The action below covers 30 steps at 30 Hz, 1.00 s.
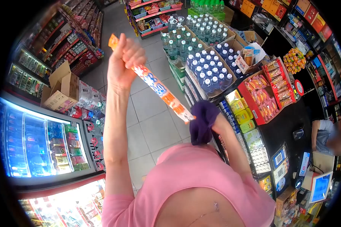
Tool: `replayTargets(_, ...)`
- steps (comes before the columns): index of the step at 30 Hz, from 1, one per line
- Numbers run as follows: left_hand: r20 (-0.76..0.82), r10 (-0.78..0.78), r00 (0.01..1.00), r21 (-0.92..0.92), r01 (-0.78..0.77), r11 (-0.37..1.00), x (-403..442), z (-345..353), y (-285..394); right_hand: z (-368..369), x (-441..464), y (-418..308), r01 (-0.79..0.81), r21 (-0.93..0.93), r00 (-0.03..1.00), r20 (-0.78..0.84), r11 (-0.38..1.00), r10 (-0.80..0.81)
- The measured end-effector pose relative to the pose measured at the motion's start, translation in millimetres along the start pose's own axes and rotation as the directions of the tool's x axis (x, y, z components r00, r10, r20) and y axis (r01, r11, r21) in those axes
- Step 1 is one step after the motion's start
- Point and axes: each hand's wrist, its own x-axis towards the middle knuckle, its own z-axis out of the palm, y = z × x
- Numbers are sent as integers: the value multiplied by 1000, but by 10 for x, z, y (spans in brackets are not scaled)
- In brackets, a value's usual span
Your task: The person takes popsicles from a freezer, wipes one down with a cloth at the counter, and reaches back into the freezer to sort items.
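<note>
While smooth grey floor tiles (152, 134) form a square grid below, a soft, dark purple cloth (203, 123) gathers in rounded folds at the right hand (219, 124); its finger state cannot be determined. Ribbed plastic bottles (210, 72) stand upright in cardboard trays beyond. The slim packet (159, 89) is long, straight and flat, with a glossy orange-and-white wrapper and blue printed figures. It is positioned diagonally above the floor, gripped near its upper end by the curled fingers of the left hand (127, 58), its lower end beside the cloth.
</note>
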Motion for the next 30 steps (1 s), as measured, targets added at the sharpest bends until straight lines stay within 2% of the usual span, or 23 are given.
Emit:
replayTargets(1,8,-19,1000,-2,19,1000,-2,16,-85,68,120,-201,66,94,994,82,993,-74)
replayTargets(2,17,-24,1000,-4,24,1000,2,13,-165,64,296,-402,300,-130,914,325,945,-245)
replayTargets(3,19,-85,996,-13,86,996,-16,-6,-253,101,365,-535,541,-279,758,569,793,-318)
replayTargets(4,21,-148,989,-24,148,989,-27,-22,-348,403,245,-681,307,-394,937,283,866,-204)
replayTargets(5,25,-158,987,-31,159,987,-15,-31,-435,706,125,-826,45,-366,997,-40,930,-64)
replayTargets(6,7,-197,980,53,196,979,4,-33,-518,890,172,-904,148,-492,988,116,858,-104)
replayTargets(7,-14,-234,972,138,233,963,21,-14,-606,943,253,-897,156,-510,984,158,846,-87)
replayTargets(8,-78,-173,982,272,188,944,22,41,-737,997,333,-890,167,-528,977,199,833,-70)
replayTargets(9,-189,-158,969,301,210,930,12,113,-817,939,437,-779,72,-453,991,133,888,-12)
replayTargets(11,-202,-21,979,439,110,892,47,168,-824,917,533,-704,132,-447,981,188,885,-51)
replayTargets(13,-170,-65,983,402,130,906,11,120,-759,928,528,-640,190,-254,970,196,948,-142)
replayTargets(14,-132,-113,985,368,155,917,0,82,-728,916,521,-637,122,-216,972,222,969,-73)
replayTargets(15,-138,-111,984,368,155,917,3,24,-716,929,497,-592,118,-214,972,225,970,-69)
replayTargets(17,-248,-146,958,226,204,952,24,-83,-707,936,435,-468,95,-260,993,88,961,-75)
replayTargets(19,-294,-130,947,238,204,950,31,-144,-713,864,407,-399,183,-365,982,103,913,-156)
replayTargets(20,-395,-35,918,304,167,938,55,-182,-693,835,357,-405,413,-721,902,238,557,-361)
replayTargets(21,-483,63,873,372,140,918,66,-216,-689,824,314,-394,512,-859,772,445,29,-453)
replayTargets(23,-492,61,869,370,145,917,31,-158,-780,850,311,-316,469,-883,766,390,30,-511)
replayTargets(25,-568,200,798,521,161,839,30,-53,-908,874,350,-307,352,-936,757,302,-28,-580)
replayTargets(26,-546,201,813,552,168,817,29,-27,-971,910,389,-346,407,-912,684,272,44,-677)
replayTargets(27,-540,151,828,540,203,816,23,11,-1045,923,415,-399,398,-916,685,262,48,-680)
replayTargets(29,-481,191,856,577,145,804,46,84,-1050,909,483,-502,438,-851,751,168,291,-638)
replayTargets(30,-479,187,858,577,146,804,63,106,-1011,835,575,-493,542,-755,743,224,370,-631)
